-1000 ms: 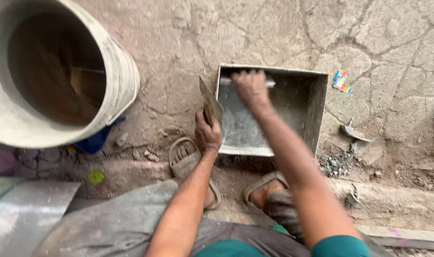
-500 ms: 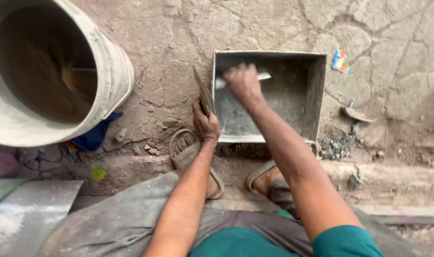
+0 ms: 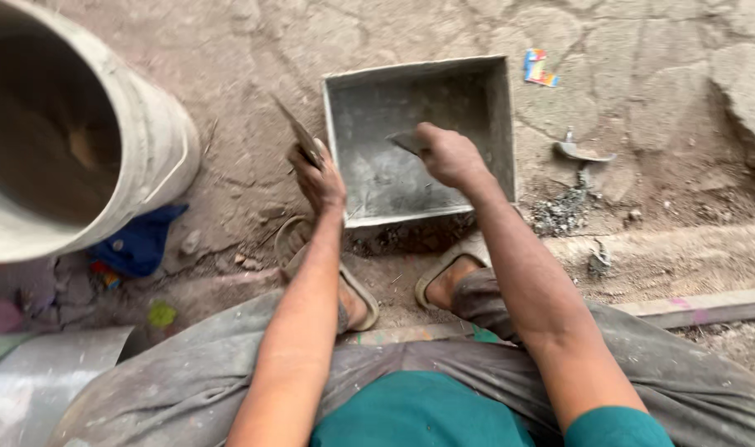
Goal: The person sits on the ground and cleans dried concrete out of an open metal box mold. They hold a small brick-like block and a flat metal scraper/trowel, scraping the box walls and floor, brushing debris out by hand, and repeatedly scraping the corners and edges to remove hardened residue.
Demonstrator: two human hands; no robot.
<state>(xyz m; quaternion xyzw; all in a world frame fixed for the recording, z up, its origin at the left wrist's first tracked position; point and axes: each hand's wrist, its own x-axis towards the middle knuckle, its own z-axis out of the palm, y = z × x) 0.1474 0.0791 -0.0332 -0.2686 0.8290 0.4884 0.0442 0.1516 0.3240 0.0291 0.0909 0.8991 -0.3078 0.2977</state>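
Observation:
A square grey metal tray (image 3: 500,116) smeared with cement sits on the cracked ground in front of my feet. My right hand (image 3: 448,155) is inside the tray, closed around the handle of a small trowel (image 3: 404,141) whose blade points left over the tray floor. My left hand (image 3: 318,175) is just outside the tray's left wall, gripping a thin flat plate (image 3: 296,130) that stands tilted on edge. My sandalled feet (image 3: 354,290) rest right below the tray.
A large dirty white bucket (image 3: 150,136) stands at the upper left with a blue cloth (image 3: 139,240) beneath it. A second small trowel (image 3: 583,152) lies right of the tray near rubble. A coloured wrapper (image 3: 539,68) lies beyond, and a metal sheet (image 3: 30,385) sits at lower left.
My right hand has drawn the trowel back from the tray's far side toward its middle. The view has shifted, so the tray and bucket sit lower left in the frame.

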